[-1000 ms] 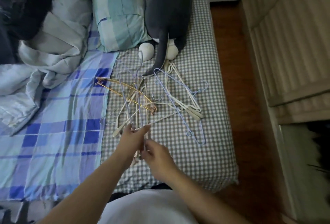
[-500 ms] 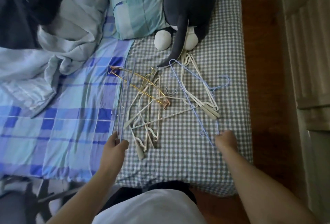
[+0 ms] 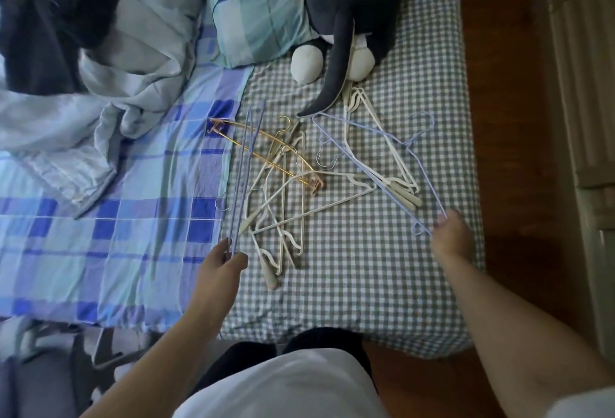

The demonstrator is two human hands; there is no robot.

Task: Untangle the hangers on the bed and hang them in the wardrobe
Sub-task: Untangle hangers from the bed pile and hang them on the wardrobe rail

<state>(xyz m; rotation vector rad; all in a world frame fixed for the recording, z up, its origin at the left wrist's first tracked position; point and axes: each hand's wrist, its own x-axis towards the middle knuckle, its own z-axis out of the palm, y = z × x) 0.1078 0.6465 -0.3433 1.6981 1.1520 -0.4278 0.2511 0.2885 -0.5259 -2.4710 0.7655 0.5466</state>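
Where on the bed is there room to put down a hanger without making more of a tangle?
The checked sheet is bare between the hanger pile and the bed's near edge, between the two hands. The blue plaid blanket left of the pile is also free. Crowded: the middle, and up by the pillow and grey plush toy.

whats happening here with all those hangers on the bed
A person is sorting a tangle of hangers on the checked sheet. Their left hand holds a thin purple hanger lifted edge-on at the left of the pile. Their right hand grips the corner of a light blue wire hanger lying over the white hangers. The gold hanger and the other white ones lie crossed in the middle.
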